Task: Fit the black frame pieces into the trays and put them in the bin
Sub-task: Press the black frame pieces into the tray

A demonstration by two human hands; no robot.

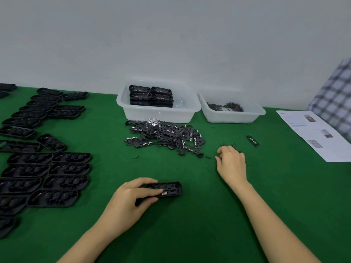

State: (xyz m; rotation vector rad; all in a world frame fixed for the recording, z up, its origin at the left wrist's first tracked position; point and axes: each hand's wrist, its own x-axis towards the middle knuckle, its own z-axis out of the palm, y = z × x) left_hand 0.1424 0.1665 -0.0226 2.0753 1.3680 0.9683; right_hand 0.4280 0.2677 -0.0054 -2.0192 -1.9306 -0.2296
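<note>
Head view. Green desk (pixel 190 224) against a pale wall. The left hand (pixel 131 198) grips a black tray (pixel 167 189) near the front centre, thumb and fingers pinching its left end; a frame piece appears already seated in it, though detail is too small to confirm. The right hand (pixel 230 162) rests curled, knuckles up, over small dark scraps on the cloth; whether it holds anything cannot be told.

The pile of loose frame pieces (pixel 165 137) sits just in front of the clear bin (pixel 157 109), which holds two short stacks of finished trays (pixel 151 95). A second bin (pixel 231 112) beside it holds small brownish parts. One stray frame piece (pixel 252 140) lies apart to the right, near a printed sheet (pixel 319 135). Empty trays (pixel 47 168) are spread in rows on the left.

Risks, as judged:
- The tray is pinched at one end only; lifted that way it may tip, and a loosely seated frame could drop out.
- The frames in the pile interlock; pulling one may drag others off toward the desk edge or scatter them.
- The two bins stand side by side; a hurried drop could land in the wrong one.
- The stacks in the bin are uneven; another tray set off-centre may topple them.
- The stray piece is easy to overlook.
</note>
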